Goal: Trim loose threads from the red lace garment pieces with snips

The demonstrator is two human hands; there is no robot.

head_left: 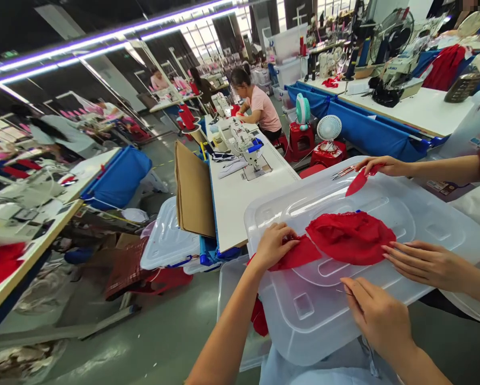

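We see purple-tinged tube lights, bright windows behind, glare on the plastic lid [436, 230], stretched blurry edges

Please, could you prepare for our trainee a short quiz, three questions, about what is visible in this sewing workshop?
1. True or false: the left hand touches red cloth, while the right hand does not.
2. The small teal fan stands on: a) a cardboard sheet, b) a red stool, c) a white table.
3. Fill in: the red cloth lies on a translucent plastic ____.
Key: 1 true; 2 b; 3 lid.
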